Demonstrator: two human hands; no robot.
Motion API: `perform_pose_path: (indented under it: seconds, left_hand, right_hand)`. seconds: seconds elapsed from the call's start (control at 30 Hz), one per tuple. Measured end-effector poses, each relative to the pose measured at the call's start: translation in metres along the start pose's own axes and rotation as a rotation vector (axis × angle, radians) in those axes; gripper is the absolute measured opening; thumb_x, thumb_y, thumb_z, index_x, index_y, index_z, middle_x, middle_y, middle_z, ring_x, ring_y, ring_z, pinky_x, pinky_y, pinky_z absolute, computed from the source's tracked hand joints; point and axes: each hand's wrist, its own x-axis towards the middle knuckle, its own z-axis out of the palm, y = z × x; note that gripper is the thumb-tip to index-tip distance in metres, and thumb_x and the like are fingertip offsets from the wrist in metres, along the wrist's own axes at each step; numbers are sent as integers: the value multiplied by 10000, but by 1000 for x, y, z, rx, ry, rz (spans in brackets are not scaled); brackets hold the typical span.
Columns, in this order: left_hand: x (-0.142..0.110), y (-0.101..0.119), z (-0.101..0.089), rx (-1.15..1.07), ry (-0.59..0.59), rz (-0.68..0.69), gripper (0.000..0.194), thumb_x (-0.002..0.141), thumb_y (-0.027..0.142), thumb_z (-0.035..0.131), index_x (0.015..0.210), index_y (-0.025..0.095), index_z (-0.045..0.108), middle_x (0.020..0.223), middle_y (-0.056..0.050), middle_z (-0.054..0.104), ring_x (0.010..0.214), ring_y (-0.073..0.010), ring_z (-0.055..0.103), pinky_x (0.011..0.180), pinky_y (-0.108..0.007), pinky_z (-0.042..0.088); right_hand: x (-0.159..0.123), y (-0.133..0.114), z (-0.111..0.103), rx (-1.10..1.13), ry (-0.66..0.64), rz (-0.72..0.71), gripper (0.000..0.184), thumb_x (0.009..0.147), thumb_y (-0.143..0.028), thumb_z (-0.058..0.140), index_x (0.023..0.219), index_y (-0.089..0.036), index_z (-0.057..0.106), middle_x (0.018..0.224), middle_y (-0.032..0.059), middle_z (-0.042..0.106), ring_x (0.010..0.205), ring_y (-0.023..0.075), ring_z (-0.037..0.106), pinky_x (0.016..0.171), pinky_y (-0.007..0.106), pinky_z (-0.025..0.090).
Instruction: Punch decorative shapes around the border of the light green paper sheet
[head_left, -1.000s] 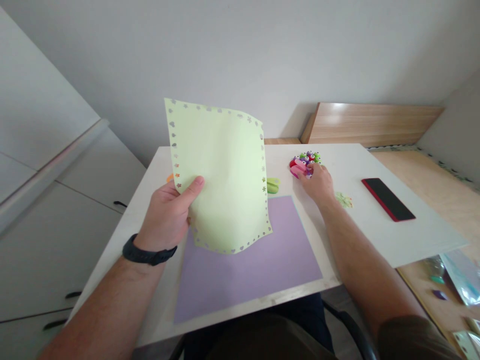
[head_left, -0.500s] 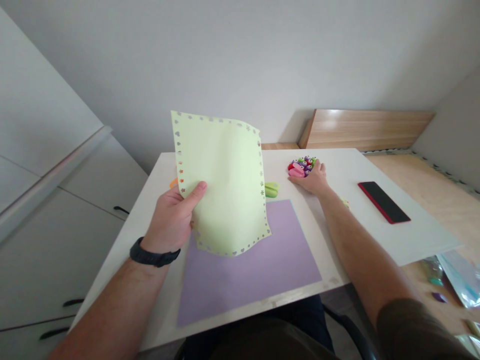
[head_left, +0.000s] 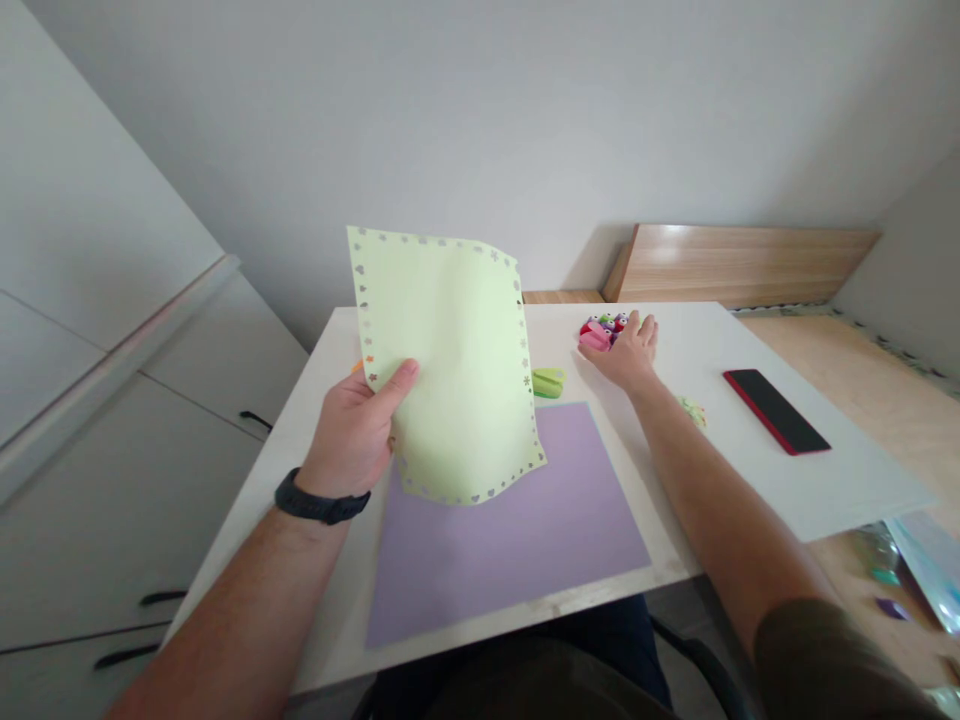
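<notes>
My left hand grips a pale green sheet of paper by its left edge, thumb in front. Small flower, heart and other shapes are cut out all along the sheet's border. It is held up, slightly curved, above a purple sheet lying on the table. My right hand is stretched out, fingers spread, against a cluster of small colourful pieces with eye-like tops, in red, purple, green and pink. Part of the cluster is hidden by the hand; whether it touches them all I cannot tell.
A green punch-like tool lies beyond the purple sheet. An orange thing is mostly hidden behind the green paper. Pale paper bits lie beside my right forearm. A black-and-red slab rests on the white table's right side.
My right hand's fingers have straightened and spread beside the cluster, which looks more tightly gathered. The left hand still holds the green sheet, and the view has shifted slightly.
</notes>
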Motion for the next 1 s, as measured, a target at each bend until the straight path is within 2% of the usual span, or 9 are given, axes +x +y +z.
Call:
perform_pose_path:
  seconds: [0.03,0.1,0.17,0.27,0.33,0.43,0.6,0.87,1.0]
  left_hand:
    - [0,0,1,-2,2,4,437,811,393,815,1177,168,733,1233,-94,744,1132,-299,706,956,-405,613]
    - [0,1,2,-2,5,16,426,815,401,809,1168,173,734,1233,-91,743,1140,-299,702,972,-412,606]
    - [0,2,3,8,11,22,436,813,416,807,1169,176,731,1241,-91,740,1146,-302,699,985,-423,599]
    - [0,1,2,26,17,26,460,810,437,804,1182,177,723,1249,-95,736,1164,-310,689,999,-441,591]
    - [1,0,1,24,17,35,466,810,435,806,1187,174,721,1252,-98,735,1183,-315,680,1008,-450,587]
    - [1,-1,0,15,11,42,469,810,426,811,1194,172,722,1255,-103,733,1194,-320,676,1019,-456,583]
    - [0,-1,0,15,-14,32,495,808,445,810,1214,176,719,1255,-104,733,1180,-331,682,1016,-472,588]
    - [-5,3,3,-19,-133,-66,488,832,468,781,1237,205,711,1260,-105,732,1132,-331,705,954,-474,609]
    - [-14,-4,8,-90,-277,-183,469,850,464,765,1230,193,721,1198,-111,756,1022,-311,741,882,-438,619]
  right_hand:
    - [-6,-7,-5,23,39,-65,1119,720,-607,737,1546,-22,260,1610,324,219,1522,451,142,1217,588,164]
    - [-21,-22,-16,95,55,-219,834,821,-556,675,1454,-64,443,1491,276,447,1441,400,342,1195,555,248]
    - [-37,-36,-25,192,-87,-357,615,875,-573,637,1307,-137,601,1308,197,625,1273,346,528,1119,504,376]
    - [-58,-48,-30,223,-328,-524,526,834,-575,710,1194,-193,682,1210,137,695,1150,309,611,1016,445,463]
    - [-67,-51,-28,201,-358,-552,458,813,-496,752,1144,-182,700,1147,125,716,1085,291,634,963,412,481]
    - [-72,-48,-23,198,-326,-504,328,847,-408,720,1075,-172,711,1042,99,730,950,245,651,845,357,484]
    - [-66,-38,-23,211,-293,-352,268,845,-446,723,975,-212,717,887,31,720,760,185,620,662,303,407]
    - [-39,-8,-19,73,-108,-120,387,839,-544,682,1015,-203,730,877,71,721,747,219,611,669,329,393]
    - [-33,0,-15,-3,-116,-59,424,829,-591,657,982,-202,728,881,96,726,768,250,620,665,341,388]
